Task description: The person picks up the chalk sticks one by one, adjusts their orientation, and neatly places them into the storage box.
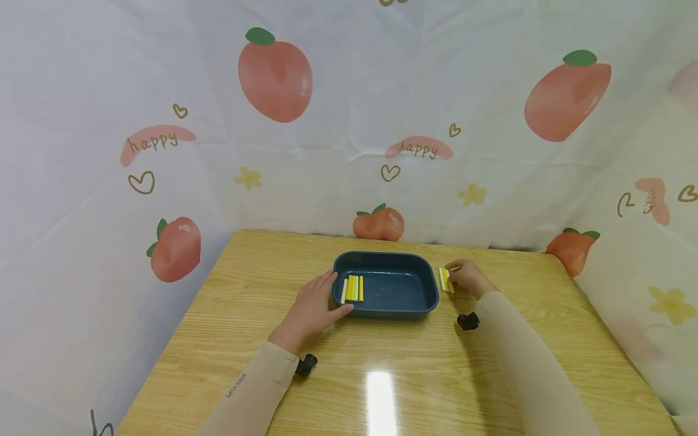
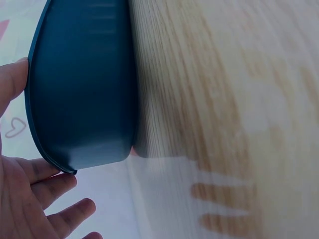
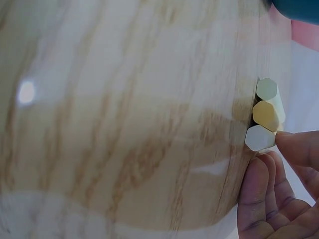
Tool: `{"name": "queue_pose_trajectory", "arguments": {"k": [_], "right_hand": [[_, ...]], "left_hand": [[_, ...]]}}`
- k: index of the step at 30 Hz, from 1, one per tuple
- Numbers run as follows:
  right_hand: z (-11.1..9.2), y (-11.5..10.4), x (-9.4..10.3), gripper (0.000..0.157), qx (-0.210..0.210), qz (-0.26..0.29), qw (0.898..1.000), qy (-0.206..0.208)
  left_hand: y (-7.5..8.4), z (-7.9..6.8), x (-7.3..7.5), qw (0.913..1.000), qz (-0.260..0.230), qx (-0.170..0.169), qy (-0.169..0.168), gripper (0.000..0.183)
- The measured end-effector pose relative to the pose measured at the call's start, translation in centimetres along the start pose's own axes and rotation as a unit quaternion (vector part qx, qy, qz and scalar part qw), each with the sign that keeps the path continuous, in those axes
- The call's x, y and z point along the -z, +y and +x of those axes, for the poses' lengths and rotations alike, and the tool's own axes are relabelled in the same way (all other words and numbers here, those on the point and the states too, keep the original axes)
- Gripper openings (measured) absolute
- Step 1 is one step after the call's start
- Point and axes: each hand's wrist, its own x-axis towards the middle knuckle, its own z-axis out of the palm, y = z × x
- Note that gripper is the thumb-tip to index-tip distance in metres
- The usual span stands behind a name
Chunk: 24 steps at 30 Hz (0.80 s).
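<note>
My left hand (image 1: pixel 312 304) rests on the left end of a dark blue rectangular basin (image 1: pixel 391 314), fingers spread and thumb at the near rim. In the left wrist view the fingertips (image 2: pixel 62 184) touch the rim and the basin wall (image 2: pixel 84 89) fills the middle. Several white and yellow chalk sticks (image 1: pixel 353 289) lie side by side inside, at the left. To the right of the basin, my right hand (image 1: pixel 469 277) pinches a white chalk stick (image 3: pixel 259 138) at the table. Beside it lie a yellow chalk stick (image 3: pixel 265 115) and another white one (image 3: pixel 266 89).
The wooden table (image 1: pixel 262 260) meets a white cloth backdrop (image 1: pixel 327 181) printed with fruit along its far edge. A black wrist device (image 1: pixel 468 321) sits at the right wrist, another (image 1: pixel 306 365) at the left.
</note>
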Motion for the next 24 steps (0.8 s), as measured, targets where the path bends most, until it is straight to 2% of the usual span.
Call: {"name": "queue_pose_trajectory", "arguments": {"k": [24], "right_hand": [[-0.96,0.15,0.26,0.037,0.003,-0.049,0.999,-0.007]], "left_hand": [[0.18,-0.18,0.23,1.0000,0.000,0.002,-0.001,0.094]]}}
